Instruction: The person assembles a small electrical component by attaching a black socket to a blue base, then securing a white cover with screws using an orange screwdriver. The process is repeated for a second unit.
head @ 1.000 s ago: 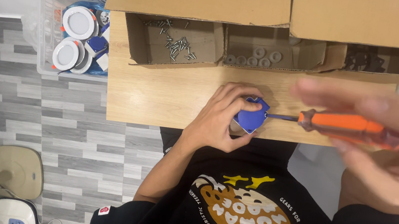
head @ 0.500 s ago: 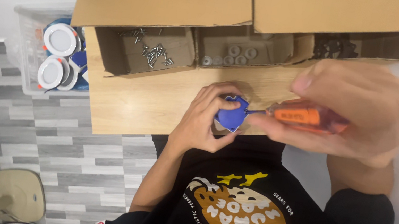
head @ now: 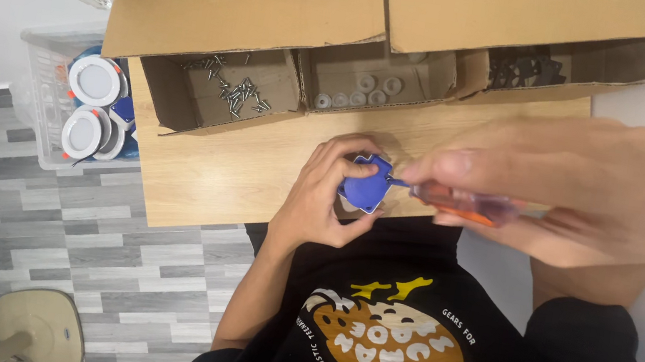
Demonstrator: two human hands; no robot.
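I see the left hand (head: 324, 198) gripping a blue part (head: 364, 184) at the tabletop (head: 213, 178) edge; right hand (head: 581, 192), closed around an orange screwdriver (head: 462, 202), meets the part's right side.

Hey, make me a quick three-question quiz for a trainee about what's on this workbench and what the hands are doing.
1. True or false: the left hand holds a small blue part at the edge of the wooden table.
2. Which tool does the right hand grip? A) pliers B) an orange-handled screwdriver C) a hammer
3. What lies loose in the leftmost open cardboard compartment?

Key
1. True.
2. B; its tip meets the blue part.
3. Small metal screws.
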